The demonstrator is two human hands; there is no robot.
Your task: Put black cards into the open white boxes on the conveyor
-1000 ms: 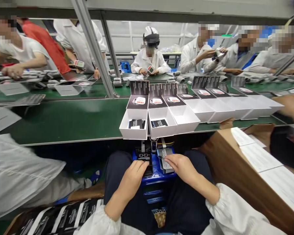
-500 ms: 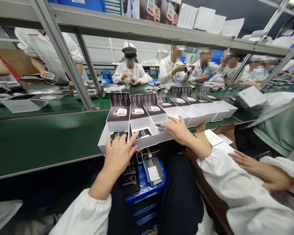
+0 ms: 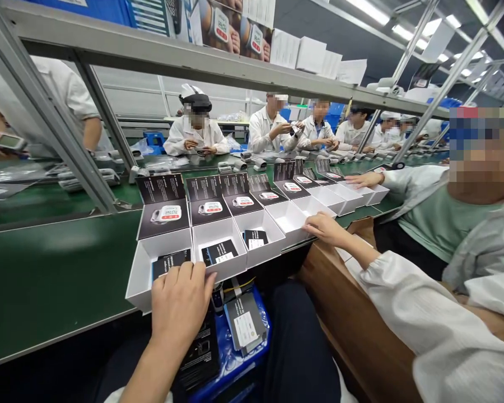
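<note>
Sitting open, three white boxes [image 3: 266,253] hold black inserts [image 3: 218,250]

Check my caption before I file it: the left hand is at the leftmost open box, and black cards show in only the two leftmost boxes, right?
The count is wrong: the head view shows a black card in the third box too, making three. The left hand is at the leftmost box, as stated.
</note>
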